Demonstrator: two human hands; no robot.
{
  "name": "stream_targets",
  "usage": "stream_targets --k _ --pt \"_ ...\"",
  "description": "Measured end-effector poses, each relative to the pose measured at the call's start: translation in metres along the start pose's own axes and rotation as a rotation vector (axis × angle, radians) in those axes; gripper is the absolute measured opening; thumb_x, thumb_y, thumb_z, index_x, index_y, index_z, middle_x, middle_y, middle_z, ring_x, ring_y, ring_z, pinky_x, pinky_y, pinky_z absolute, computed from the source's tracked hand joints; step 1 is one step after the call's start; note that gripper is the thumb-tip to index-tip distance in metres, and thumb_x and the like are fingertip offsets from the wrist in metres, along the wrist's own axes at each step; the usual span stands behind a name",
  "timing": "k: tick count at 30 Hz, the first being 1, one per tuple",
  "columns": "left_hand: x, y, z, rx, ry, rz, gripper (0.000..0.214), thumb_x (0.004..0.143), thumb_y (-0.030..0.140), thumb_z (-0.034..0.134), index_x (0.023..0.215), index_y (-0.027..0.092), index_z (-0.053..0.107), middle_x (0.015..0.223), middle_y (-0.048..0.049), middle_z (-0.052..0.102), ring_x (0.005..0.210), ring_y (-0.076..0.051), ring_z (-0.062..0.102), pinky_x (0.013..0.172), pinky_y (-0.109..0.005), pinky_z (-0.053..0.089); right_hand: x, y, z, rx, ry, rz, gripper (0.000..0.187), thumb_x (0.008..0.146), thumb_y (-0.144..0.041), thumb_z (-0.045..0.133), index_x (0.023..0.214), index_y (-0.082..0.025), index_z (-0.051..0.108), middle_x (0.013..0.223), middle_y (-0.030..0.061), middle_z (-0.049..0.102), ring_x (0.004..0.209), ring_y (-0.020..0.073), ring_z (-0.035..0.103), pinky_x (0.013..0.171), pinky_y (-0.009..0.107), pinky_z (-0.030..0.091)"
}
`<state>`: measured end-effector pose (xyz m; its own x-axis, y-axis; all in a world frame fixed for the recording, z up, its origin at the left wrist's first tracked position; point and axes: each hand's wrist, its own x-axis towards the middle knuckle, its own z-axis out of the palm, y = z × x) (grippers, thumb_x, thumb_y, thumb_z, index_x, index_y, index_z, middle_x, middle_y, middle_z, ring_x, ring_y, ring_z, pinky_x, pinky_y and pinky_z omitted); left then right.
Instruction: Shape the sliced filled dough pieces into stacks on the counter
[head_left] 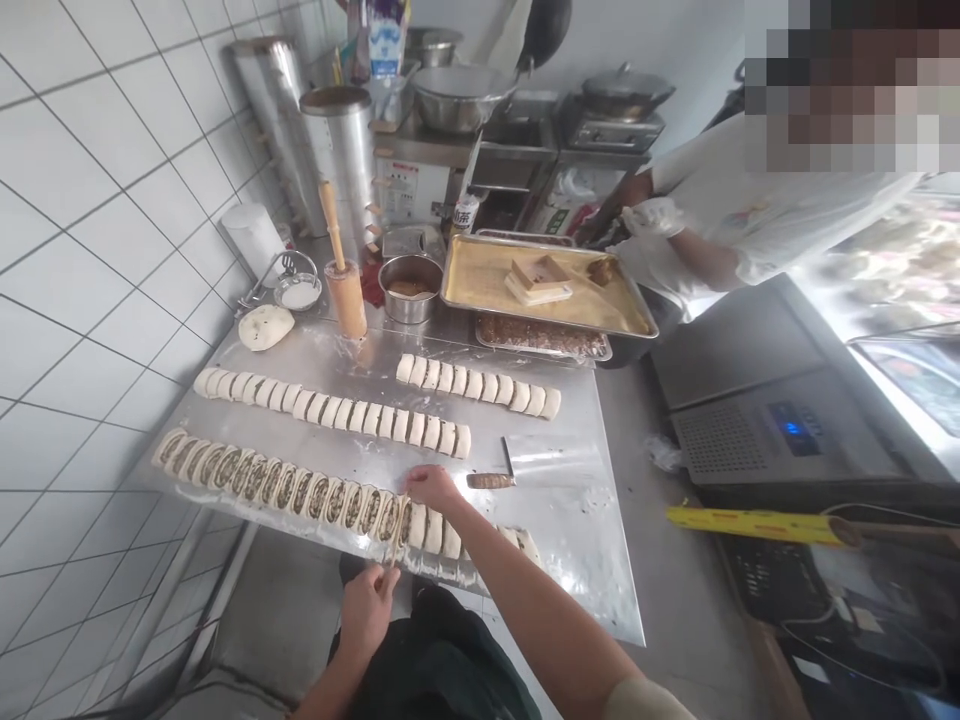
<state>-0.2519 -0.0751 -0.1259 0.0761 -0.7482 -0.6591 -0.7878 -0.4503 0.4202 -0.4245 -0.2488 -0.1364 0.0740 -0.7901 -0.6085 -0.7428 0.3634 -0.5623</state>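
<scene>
My left hand [367, 605] is closed in a pinch on the near end of a thin, pale stick [396, 548], like a chopstick, at the table's front edge. My right hand [433, 488] has its fingers bent together at the stick's far end, closed on it. The stick lies across the front row of cut filled dough [281, 485]. Left of it, the slices show oval faces with dark green filling. To its right, pale dough pieces [431, 532] stand with smooth tops outward, partly hidden by my right forearm.
Two more rows of cut dough, a middle row [330, 410] and a back row [480, 385], lie behind. A cleaver [551, 458] rests at right. Farther back are a dough lump [266, 327], rolling pin [346, 300], metal pot [411, 305] and baking tray [480, 290]. A gloved co-worker [720, 210] stands back right.
</scene>
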Motion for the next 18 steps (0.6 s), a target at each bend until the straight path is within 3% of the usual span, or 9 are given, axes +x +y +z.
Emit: stream_targets --k 4,10,15,18 --pt "-0.009 0.009 0.013 -0.022 -0.049 0.059 0.046 0.105 0.047 0.042 0.077 0.023 0.069 0.081 -0.0063 0.077 0.084 -0.021 0.073 0.077 -0.026 0.045 -0.009 0.015 -0.014 0.016 -0.024 0.003 0.024 0.09 -0.039 0.074 0.083 -0.017 0.07 0.081 -0.0011 0.072 0.074 0.0144 0.065 0.071 0.029 0.052" --pt "-0.002 0.018 0.038 -0.006 -0.102 0.027 0.053 0.108 0.042 0.032 0.081 0.022 0.073 0.085 -0.0075 0.08 0.084 -0.021 0.074 0.078 -0.029 0.047 -0.007 0.025 -0.001 -0.043 -0.002 0.063 0.021 0.087 -0.039 0.076 0.084 -0.019 0.07 0.086 0.0025 0.075 0.077 0.0163 0.065 0.073 0.03 0.048" --pt "0.009 0.014 0.052 0.056 -0.07 -0.048 0.048 0.107 0.042 0.036 0.101 0.018 0.077 0.106 -0.0138 0.081 0.103 -0.026 0.074 0.089 -0.032 0.048 -0.006 0.023 0.016 -0.132 0.109 0.084 0.018 0.086 -0.036 0.074 0.097 -0.022 0.069 0.104 0.0096 0.076 0.108 0.0264 0.064 0.091 0.037 0.041" --pt "0.011 0.013 0.055 0.077 -0.028 -0.056 0.047 0.107 0.041 0.036 0.105 0.017 0.076 0.11 -0.0156 0.08 0.108 -0.028 0.073 0.09 -0.033 0.048 -0.008 0.018 0.019 -0.148 0.123 0.089 0.022 0.089 -0.036 0.072 0.104 -0.02 0.068 0.111 0.0106 0.074 0.118 0.0277 0.06 0.101 0.043 0.041"
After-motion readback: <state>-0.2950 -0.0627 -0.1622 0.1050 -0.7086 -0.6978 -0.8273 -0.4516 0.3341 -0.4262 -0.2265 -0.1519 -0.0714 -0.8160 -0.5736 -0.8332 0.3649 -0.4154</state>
